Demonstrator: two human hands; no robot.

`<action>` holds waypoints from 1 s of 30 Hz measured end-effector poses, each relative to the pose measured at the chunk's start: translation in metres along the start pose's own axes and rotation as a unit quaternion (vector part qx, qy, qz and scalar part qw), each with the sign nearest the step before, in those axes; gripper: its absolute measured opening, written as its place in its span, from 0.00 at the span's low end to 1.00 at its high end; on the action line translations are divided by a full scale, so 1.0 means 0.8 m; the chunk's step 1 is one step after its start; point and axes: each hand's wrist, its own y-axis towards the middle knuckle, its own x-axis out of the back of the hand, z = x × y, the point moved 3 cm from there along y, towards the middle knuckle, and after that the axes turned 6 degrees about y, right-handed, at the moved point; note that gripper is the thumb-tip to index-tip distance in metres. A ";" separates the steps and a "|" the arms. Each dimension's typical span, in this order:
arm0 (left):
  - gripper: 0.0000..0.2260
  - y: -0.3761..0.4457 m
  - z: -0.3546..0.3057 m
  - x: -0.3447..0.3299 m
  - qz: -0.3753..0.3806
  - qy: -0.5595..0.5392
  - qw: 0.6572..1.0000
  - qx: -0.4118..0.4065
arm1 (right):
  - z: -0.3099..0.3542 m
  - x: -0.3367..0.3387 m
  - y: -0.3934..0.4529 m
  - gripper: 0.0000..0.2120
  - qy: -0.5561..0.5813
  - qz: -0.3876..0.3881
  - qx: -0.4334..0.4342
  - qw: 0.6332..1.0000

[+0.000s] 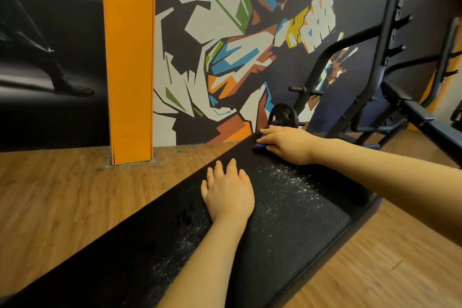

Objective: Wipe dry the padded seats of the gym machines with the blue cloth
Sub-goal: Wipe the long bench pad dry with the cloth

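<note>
Head camera view, looking down along a long black padded bench seat (pixel 287 227) that runs from near the viewer away toward the upper right. The right hand (pixel 285 144) lies at the seat's far end, fingers straight and close together, pressing flat on the blue cloth (pixel 260 145); only a small edge of cloth shows beyond the fingertips, so how it is folded cannot be told. The left hand (pixel 228 192) rests palm down mid-seat, fingers slightly spread, holding nothing. Pale wet speckles (pixel 287 182) lie between the two hands and nearer the viewer, behind the cloth hand's wrist. The next wipe likely pulls back along the seat's long axis; the right hand has the cloth.
</note>
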 end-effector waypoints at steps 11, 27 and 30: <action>0.22 0.000 0.004 0.001 -0.002 -0.004 1.000 0.003 | 0.013 0.003 -0.061 0.21 0.031 0.015 0.016 0.999; 0.22 0.003 0.002 -0.003 -0.003 -0.005 1.000 -0.005 | 0.018 0.002 -0.026 0.20 -0.004 0.002 -0.012 1.000; 0.22 0.004 0.003 -0.003 -0.005 -0.002 1.000 -0.005 | 0.018 0.002 -0.053 0.21 0.000 0.013 -0.002 1.000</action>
